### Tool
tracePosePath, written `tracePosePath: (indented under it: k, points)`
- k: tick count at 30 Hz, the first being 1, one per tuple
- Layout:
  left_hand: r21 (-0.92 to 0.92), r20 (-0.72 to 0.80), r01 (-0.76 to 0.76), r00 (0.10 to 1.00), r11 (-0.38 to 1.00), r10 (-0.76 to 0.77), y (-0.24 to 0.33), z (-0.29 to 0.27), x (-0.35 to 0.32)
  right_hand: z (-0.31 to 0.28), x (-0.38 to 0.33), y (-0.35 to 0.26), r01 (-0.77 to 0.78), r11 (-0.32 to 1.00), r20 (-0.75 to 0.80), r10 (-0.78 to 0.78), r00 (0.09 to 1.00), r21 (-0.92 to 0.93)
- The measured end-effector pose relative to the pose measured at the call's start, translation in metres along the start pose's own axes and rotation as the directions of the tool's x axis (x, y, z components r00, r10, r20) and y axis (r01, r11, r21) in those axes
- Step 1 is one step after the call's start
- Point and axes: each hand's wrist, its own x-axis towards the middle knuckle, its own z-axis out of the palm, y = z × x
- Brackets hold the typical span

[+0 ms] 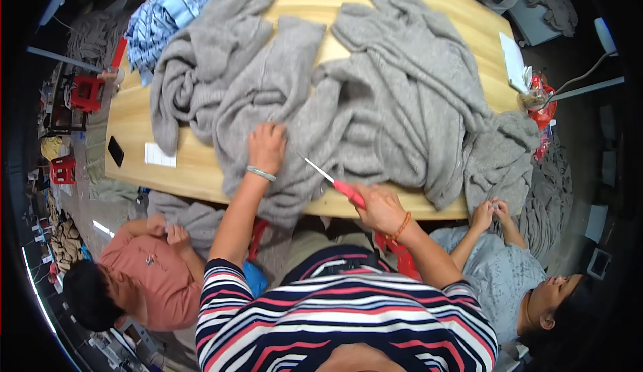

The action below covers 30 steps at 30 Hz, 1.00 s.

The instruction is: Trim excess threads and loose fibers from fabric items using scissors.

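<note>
My left hand (267, 147), with a bangle at the wrist, rests on a grey knit garment (248, 100) at the table's near side. Its fingers are curled down into the knit and appear to grip it. My right hand (382, 208) is closed around the red handle of a slim tool (349, 194). The tool's thin metal shaft points forward and left, over the grey cloth; its exact kind is unclear. More grey knitwear (415, 97) lies in a rumpled heap to the right, with sleeves stretching toward the far edge.
Blue striped cloth (167, 17) sits at the table's far left. A phone (116, 151) and a white paper (161, 155) lie on the wooden table (201, 177). Seated people flank me; the right one's hands (492, 212) touch grey cloth (502, 157). Another person is across the table.
</note>
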Motion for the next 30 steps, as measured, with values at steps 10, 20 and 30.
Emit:
tracePosePath:
  k: [10,20,30]
  points:
    - [-0.322,0.24,0.533,0.845,0.782,-0.477,-0.058,0.068,0.003,-0.017,-0.004,-0.008,-0.069,0.997,0.0,0.069,0.998,0.041]
    - [-0.818,0.572,0.43,0.68,-0.382,-0.459,-0.044,0.023,-0.025,-0.03,0.021,-0.031,0.036,0.999,0.128,-0.036,0.991,0.006]
    - [-0.82,0.558,0.542,0.688,-0.183,-0.464,-0.054,0.046,-0.044,-0.029,0.021,-0.026,0.008,1.0,0.087,-0.007,0.996,-0.007]
